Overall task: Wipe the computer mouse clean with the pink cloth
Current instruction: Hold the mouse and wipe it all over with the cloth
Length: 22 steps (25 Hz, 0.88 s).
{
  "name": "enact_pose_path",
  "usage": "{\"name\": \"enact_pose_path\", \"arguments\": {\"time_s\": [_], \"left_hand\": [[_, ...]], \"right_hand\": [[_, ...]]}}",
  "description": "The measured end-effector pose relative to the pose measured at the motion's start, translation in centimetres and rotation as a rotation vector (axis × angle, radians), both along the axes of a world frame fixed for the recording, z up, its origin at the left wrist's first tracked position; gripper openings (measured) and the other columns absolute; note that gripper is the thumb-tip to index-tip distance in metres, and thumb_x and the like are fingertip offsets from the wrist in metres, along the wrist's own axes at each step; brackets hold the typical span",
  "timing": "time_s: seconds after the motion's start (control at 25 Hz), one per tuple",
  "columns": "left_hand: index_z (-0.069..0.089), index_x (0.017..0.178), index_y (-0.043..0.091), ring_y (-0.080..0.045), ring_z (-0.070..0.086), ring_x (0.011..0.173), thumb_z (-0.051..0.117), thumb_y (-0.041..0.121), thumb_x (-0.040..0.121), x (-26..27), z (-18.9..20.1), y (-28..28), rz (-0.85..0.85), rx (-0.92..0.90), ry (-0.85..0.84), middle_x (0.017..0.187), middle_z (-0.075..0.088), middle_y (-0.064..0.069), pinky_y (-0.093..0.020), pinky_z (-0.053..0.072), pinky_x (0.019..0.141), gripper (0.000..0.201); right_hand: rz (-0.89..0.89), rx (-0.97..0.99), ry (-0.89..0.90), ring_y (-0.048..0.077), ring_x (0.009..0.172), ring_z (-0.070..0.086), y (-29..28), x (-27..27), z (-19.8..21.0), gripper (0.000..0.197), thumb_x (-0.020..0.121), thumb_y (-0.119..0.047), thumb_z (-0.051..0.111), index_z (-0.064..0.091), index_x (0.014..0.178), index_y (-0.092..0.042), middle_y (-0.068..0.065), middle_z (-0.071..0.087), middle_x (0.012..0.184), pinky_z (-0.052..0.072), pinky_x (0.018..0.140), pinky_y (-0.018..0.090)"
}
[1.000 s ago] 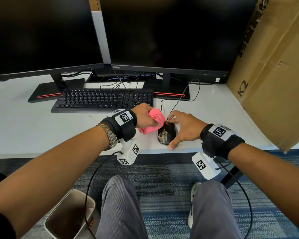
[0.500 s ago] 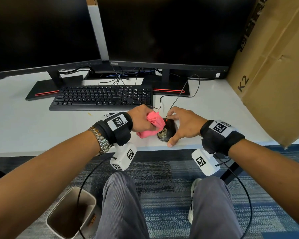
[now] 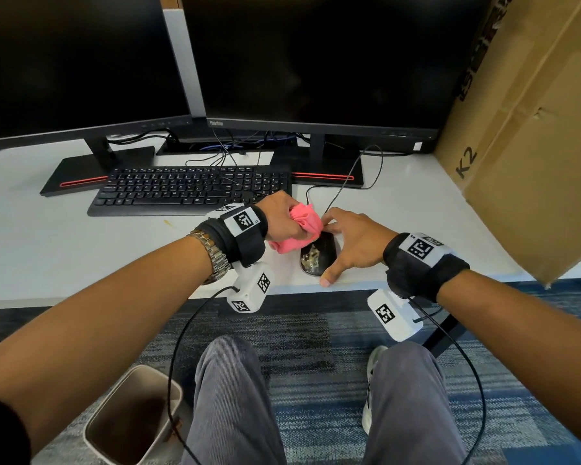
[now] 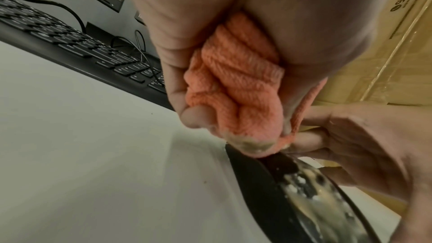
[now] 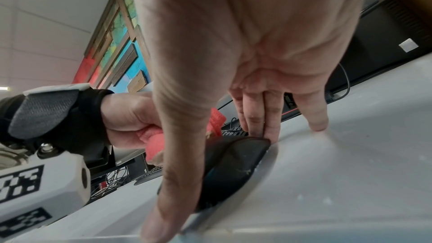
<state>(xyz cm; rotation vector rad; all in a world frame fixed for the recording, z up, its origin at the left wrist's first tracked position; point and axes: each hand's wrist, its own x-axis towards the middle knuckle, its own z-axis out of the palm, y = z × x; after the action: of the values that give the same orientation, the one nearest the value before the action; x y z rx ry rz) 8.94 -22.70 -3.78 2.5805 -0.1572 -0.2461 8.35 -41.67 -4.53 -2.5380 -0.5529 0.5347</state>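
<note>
A black computer mouse (image 3: 317,258) smeared with pale, crusty dirt lies near the front edge of the white desk (image 3: 416,229). My left hand (image 3: 284,218) grips a bunched pink cloth (image 3: 302,223) and presses it on the mouse's far left part. In the left wrist view the cloth (image 4: 233,84) has a dirty tip touching the mouse (image 4: 268,191). My right hand (image 3: 349,243) steadies the mouse with straight fingers at its far end and the thumb along its near side. The right wrist view shows the mouse (image 5: 233,163) under that palm.
A black keyboard (image 3: 188,189) lies behind my left hand, with two dark monitors (image 3: 316,62) further back. The mouse cable (image 3: 342,189) loops toward the monitor stand. A large cardboard box (image 3: 534,146) leans at the right. A waste bin (image 3: 131,421) stands on the floor by my left knee.
My left hand has slid the pink cloth from beside the mouse onto its far left part. The right hand has kept its hold around the mouse.
</note>
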Motion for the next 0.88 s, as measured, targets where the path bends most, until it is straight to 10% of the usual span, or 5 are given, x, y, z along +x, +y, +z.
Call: {"name": "enact_pose_path", "arguments": {"time_s": [0.56,0.72,0.88], "left_hand": [[0.071,0.096,-0.004,-0.016,0.055,0.068,0.073,0.013,0.081,-1.8,1.0,-0.7,-0.103,-0.037,0.087,0.078,0.063,-0.006,-0.012,0.045,0.050,0.023],[0.070,0.086,0.006,-0.021,0.061,0.080,0.074,0.012,0.081,-1.1,1.6,0.3,-0.024,-0.140,0.040,0.084,0.066,-0.008,-0.032,0.054,0.074,0.009],[0.071,0.094,0.000,-0.021,0.060,0.078,0.076,0.013,0.079,-0.4,1.3,1.0,0.034,-0.094,0.038,0.084,0.065,-0.009,-0.032,0.053,0.072,0.021]], "right_hand": [[-0.014,-0.013,-0.002,0.023,0.127,0.053,0.1,0.1,-0.1,0.107,0.044,-0.035,0.100,0.044,0.134,-0.020,0.002,0.058,0.142,0.043,0.102,0.035],[-0.015,-0.005,-0.001,0.025,0.133,0.051,0.1,-0.1,0.0,0.109,0.045,-0.032,0.100,0.043,0.137,-0.019,0.005,0.053,0.146,0.043,0.110,0.041],[-0.013,-0.010,0.004,0.025,0.135,0.049,0.1,-0.1,0.1,0.108,0.049,-0.030,0.099,0.042,0.139,-0.017,0.007,0.051,0.149,0.041,0.110,0.038]]}}
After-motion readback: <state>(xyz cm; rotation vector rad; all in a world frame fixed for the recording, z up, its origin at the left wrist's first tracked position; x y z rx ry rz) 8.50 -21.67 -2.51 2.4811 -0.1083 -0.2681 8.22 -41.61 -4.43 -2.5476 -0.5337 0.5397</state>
